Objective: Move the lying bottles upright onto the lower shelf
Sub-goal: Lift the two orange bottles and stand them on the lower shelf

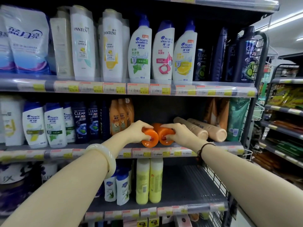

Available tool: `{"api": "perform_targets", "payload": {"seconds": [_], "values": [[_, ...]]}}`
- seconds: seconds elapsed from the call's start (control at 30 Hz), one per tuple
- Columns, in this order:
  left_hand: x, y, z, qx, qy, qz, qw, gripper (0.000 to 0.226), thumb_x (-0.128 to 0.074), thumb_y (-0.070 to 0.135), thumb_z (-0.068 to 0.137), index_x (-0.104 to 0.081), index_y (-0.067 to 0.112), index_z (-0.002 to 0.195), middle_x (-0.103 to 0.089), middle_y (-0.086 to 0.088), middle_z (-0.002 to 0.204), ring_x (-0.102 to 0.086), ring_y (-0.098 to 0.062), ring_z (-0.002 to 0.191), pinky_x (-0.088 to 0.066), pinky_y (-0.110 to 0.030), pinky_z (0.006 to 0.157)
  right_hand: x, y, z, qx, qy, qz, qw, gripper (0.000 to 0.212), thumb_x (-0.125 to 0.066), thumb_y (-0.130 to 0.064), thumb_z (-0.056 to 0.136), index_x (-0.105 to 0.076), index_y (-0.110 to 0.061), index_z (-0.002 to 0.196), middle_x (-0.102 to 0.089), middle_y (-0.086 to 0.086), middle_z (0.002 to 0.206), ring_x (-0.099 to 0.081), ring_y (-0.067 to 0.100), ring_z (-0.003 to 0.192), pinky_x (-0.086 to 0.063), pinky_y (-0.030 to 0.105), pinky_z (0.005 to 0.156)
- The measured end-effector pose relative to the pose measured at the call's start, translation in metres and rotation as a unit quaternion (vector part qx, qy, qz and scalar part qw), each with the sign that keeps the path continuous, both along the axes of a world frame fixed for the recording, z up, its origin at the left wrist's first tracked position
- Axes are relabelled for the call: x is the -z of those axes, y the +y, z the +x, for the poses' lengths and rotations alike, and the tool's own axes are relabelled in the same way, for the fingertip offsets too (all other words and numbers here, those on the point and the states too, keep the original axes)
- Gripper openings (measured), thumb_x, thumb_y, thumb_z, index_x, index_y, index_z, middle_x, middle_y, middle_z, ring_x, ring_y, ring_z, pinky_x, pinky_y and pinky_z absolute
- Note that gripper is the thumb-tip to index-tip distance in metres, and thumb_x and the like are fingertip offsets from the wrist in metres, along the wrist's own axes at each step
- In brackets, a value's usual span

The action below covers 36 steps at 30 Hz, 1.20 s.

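Orange bottles at frame centre, left bottle point(149, 139) and right bottle point(166, 136), lie end-on with bases outward; left hand point(139, 130) and right hand point(177, 133) each clasp 1, above the lower shelf point(188, 185).

The lower shelf point(193, 185) lies bare right of the two yellow bottles point(149, 181) (standing at its left-centre), open from the front. Above, two lying beige bottles point(206, 130) block the middle shelf's right side.
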<state>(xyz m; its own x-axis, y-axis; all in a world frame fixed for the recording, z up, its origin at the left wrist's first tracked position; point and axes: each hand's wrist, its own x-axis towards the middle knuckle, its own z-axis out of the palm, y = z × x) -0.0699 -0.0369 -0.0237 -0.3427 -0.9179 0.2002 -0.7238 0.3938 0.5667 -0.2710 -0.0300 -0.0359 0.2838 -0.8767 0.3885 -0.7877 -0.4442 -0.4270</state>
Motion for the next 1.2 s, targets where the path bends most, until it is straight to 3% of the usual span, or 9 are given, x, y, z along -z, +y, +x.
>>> {"api": "perform_targets", "payload": {"seconds": [0.17,0.27,0.4,0.63,0.77,0.87,1.03,1.13,1.2], "values": [[0.003,0.021,-0.001,0.002,0.003,-0.012,1.000,0.058,-0.072,0.020,0.079,-0.052,0.020,0.134,-0.055,-0.006,0.135,-0.054,-0.023,0.119,-0.047,-0.040,0.100,0.005,0.023,-0.001,-0.003,-0.007,-0.015,1.000,0.046,-0.065,-0.015,0.082,-0.056,-0.024,0.126,-0.067,0.002,0.113,-0.054,0.003,0.085,-0.038,0.005,0.069],[0.005,0.030,-0.001,0.002,0.027,-0.022,0.999,0.057,-0.072,0.019,0.079,-0.053,0.018,0.133,-0.056,-0.008,0.134,-0.054,-0.024,0.120,-0.048,-0.043,0.100,0.010,0.034,0.000,0.002,-0.039,-0.013,0.999,0.049,-0.065,-0.015,0.083,-0.053,-0.021,0.130,-0.064,0.004,0.122,-0.054,0.006,0.096,-0.039,0.017,0.083],[0.009,0.038,0.001,0.007,0.036,-0.025,0.999,0.059,-0.072,0.019,0.078,-0.052,0.018,0.133,-0.055,-0.007,0.134,-0.054,-0.025,0.120,-0.050,-0.046,0.097,0.011,0.043,0.000,-0.007,-0.051,-0.016,0.999,0.050,-0.065,-0.015,0.084,-0.051,-0.018,0.132,-0.060,0.006,0.128,-0.056,0.016,0.113,-0.039,0.021,0.090],[0.032,0.049,0.002,-0.004,0.071,-0.061,0.996,0.058,-0.075,0.019,0.074,-0.055,0.025,0.129,-0.052,-0.006,0.136,-0.050,-0.025,0.123,-0.046,-0.038,0.098,0.027,0.053,0.003,0.000,-0.096,-0.016,0.995,0.058,-0.069,-0.015,0.080,-0.048,-0.020,0.133,-0.056,0.008,0.131,-0.054,0.024,0.118,-0.044,0.031,0.094],[0.043,0.054,0.003,-0.017,0.113,-0.027,0.993,0.065,-0.076,0.017,0.072,-0.048,0.029,0.129,-0.045,-0.007,0.137,-0.048,-0.029,0.123,-0.052,-0.051,0.092,0.038,0.052,0.003,0.032,-0.127,0.004,0.991,0.076,-0.073,-0.021,0.076,-0.032,-0.020,0.141,-0.047,0.012,0.131,-0.049,0.029,0.118,-0.043,0.039,0.096],[0.050,0.056,0.004,-0.024,0.114,-0.002,0.993,0.077,-0.078,0.016,0.068,-0.037,0.032,0.132,-0.041,-0.007,0.137,-0.047,-0.030,0.121,-0.053,-0.053,0.089,0.043,0.048,0.002,0.036,-0.107,0.027,0.993,0.083,-0.075,-0.026,0.074,-0.029,-0.015,0.143,-0.042,0.013,0.132,-0.047,0.030,0.119,-0.040,0.035,0.094],[0.059,0.055,0.000,-0.019,0.120,0.052,0.991,0.107,-0.079,0.011,0.067,-0.013,0.029,0.149,-0.034,-0.009,0.148,-0.042,-0.028,0.130,-0.044,-0.051,0.103,0.051,0.046,-0.001,-0.001,-0.141,0.067,0.988,0.087,-0.079,-0.027,0.070,-0.031,-0.016,0.141,-0.048,0.007,0.136,-0.049,0.016,0.114,-0.044,0.030,0.090],[0.057,0.054,-0.002,-0.016,0.141,0.082,0.987,0.106,-0.079,0.020,0.070,-0.010,0.029,0.150,-0.037,-0.008,0.147,-0.045,-0.027,0.128,-0.045,-0.050,0.102,0.050,0.045,-0.001,0.003,-0.160,0.085,0.983,0.084,-0.076,-0.036,0.071,-0.031,-0.017,0.140,-0.048,0.006,0.136,-0.051,0.018,0.113,-0.047,0.027,0.084],[0.054,0.055,-0.003,-0.024,0.194,0.106,0.975,0.091,-0.073,0.030,0.077,-0.017,0.030,0.149,-0.040,-0.007,0.146,-0.048,-0.028,0.127,-0.048,-0.051,0.098,0.049,0.046,0.002,0.007,-0.179,0.089,0.980,0.069,-0.066,-0.045,0.079,-0.037,-0.018,0.136,-0.050,0.007,0.133,-0.053,0.015,0.106,-0.048,0.023,0.077]]}}
